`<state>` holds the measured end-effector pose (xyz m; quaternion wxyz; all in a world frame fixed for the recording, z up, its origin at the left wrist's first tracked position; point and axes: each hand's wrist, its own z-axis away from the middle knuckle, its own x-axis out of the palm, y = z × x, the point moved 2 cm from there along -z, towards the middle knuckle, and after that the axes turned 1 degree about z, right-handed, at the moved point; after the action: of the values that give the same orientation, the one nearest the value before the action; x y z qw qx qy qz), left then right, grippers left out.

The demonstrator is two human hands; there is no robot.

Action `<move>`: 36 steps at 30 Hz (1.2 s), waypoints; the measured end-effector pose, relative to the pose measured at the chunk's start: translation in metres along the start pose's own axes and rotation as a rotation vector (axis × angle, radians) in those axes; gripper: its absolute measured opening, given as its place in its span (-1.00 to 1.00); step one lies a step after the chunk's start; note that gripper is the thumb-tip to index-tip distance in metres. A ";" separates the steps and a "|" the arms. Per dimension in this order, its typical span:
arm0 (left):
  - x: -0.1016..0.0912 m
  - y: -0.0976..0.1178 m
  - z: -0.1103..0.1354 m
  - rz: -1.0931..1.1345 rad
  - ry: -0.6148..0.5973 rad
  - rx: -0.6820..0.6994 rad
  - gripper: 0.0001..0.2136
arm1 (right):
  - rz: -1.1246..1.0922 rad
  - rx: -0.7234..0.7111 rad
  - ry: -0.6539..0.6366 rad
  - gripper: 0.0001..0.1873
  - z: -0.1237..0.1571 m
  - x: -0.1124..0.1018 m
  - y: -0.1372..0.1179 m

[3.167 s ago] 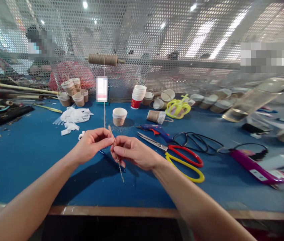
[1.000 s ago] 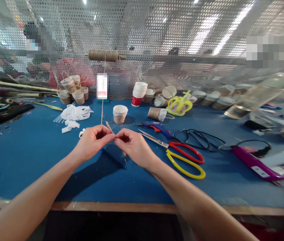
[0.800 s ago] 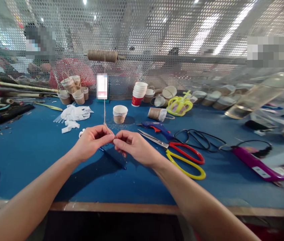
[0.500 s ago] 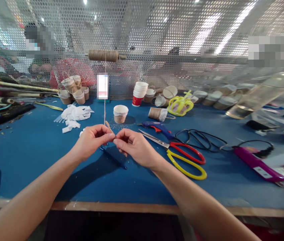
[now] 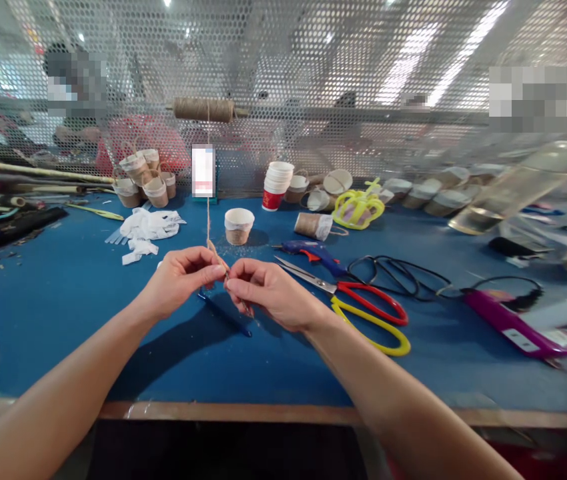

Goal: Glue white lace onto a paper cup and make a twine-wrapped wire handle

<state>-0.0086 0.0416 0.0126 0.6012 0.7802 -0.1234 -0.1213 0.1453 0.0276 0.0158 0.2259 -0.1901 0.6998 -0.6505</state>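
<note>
Brown twine (image 5: 208, 220) runs down from a spool (image 5: 203, 109) in front of the perforated metal screen to my fingers. My left hand (image 5: 181, 277) pinches it between thumb and forefinger. Fingertips almost touching the left ones, my right hand (image 5: 263, 287) is closed on the twine's end part, most of which its fingers hide. Beneath both hands a dark blue pen-like stick (image 5: 226, 315) lies on the blue table (image 5: 188, 367). Just beyond them stands a twine-wrapped paper cup (image 5: 238, 227) with a white rim.
Right of my hands lie scissors (image 5: 371, 313) with red and yellow handles and a blue glue gun (image 5: 313, 252). White fabric scraps (image 5: 148, 225) are on the left. Stacked paper cups (image 5: 277, 185) and wrapped cups (image 5: 143, 177) line the back. A clear bottle (image 5: 518, 187) is far right.
Both hands stay together at nearly the same spot, with small finger movements on the twine. The twine above the left hand now hangs slightly slacker. The whole view has shifted a little.
</note>
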 end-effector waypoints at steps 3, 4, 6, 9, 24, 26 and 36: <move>0.001 0.001 0.000 -0.079 0.089 -0.063 -0.86 | 0.162 -0.049 0.147 -0.83 -0.002 0.000 0.003; 0.002 0.001 0.000 -0.101 0.112 -0.082 -0.86 | 0.227 -0.066 0.184 -0.84 -0.002 0.001 0.004; 0.005 0.000 0.001 -0.125 0.150 -0.107 -0.85 | 0.362 -0.113 0.259 -0.87 -0.003 0.002 0.007; 0.009 -0.002 0.003 -0.122 0.202 -0.117 -0.85 | 0.548 -0.188 0.362 -0.90 -0.003 0.003 0.009; 0.002 0.003 0.001 -0.206 0.079 0.010 -0.87 | 0.049 -0.034 0.171 -0.77 -0.003 0.001 0.004; 0.003 0.003 0.002 -0.211 0.087 0.006 -0.90 | 0.118 -0.052 0.201 -0.79 -0.003 0.000 0.003; 0.011 -0.001 0.005 -0.104 0.204 -0.027 -0.84 | 0.528 -0.230 0.378 -0.85 -0.001 0.003 0.004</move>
<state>0.0001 0.0336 0.0096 0.6138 0.7857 -0.0194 -0.0741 0.1423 0.0265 0.0117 0.2300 0.0974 0.8231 -0.5101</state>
